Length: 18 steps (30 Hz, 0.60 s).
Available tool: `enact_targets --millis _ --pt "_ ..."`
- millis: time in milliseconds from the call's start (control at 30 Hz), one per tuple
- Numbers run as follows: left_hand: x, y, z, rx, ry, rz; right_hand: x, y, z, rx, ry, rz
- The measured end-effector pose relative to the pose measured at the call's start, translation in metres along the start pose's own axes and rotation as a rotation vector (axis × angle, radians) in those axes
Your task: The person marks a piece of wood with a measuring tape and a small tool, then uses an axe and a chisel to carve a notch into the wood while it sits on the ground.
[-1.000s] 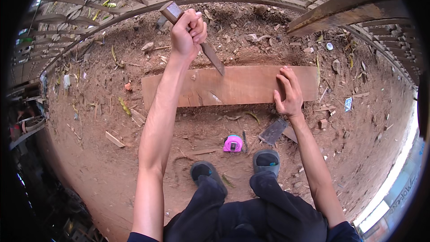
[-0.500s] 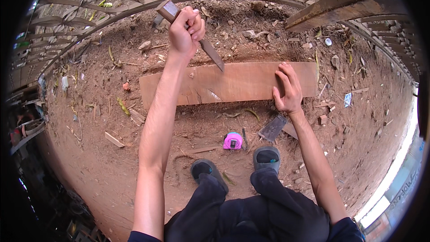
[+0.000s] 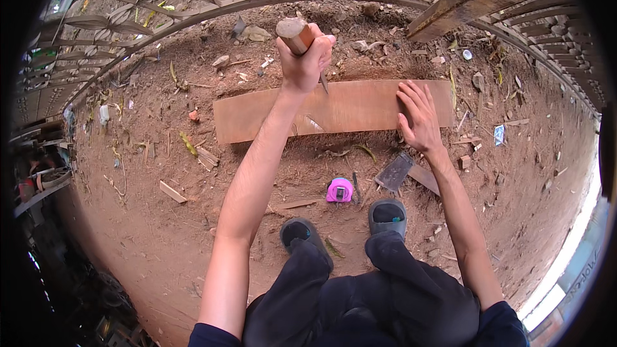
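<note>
- The left hand is clenched around the wooden handle of a blade tool, raised above the board; only a short dark stretch of blade shows below the fist.
- The right hand lies flat with fingers spread, pressing on the right part of the wooden board.
- The board lies crosswise on the dirt ground, in front of the person's feet.
- A pink tape measure sits just beside the grey sandals, with a flat metal tool near the right wrist.
</note>
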<state>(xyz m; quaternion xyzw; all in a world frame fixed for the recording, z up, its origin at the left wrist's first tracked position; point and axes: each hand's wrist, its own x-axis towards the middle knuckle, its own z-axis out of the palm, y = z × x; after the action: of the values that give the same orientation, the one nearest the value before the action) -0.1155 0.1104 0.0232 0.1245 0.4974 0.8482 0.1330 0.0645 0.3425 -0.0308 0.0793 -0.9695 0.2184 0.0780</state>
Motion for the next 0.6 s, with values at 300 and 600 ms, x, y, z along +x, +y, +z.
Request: enact_targets --millis 300,600 --pt "-0.023 -0.013 0.009 0.267 -0.135 0.147 -0.143 -0.016 -0.044 -0.007 -0.363 0.475" --pt "-0.024 -0.014 0.015 0.314 -0.137 0.263 -0.208 -0.014 -0.021 -0.229 -0.352 0.442"
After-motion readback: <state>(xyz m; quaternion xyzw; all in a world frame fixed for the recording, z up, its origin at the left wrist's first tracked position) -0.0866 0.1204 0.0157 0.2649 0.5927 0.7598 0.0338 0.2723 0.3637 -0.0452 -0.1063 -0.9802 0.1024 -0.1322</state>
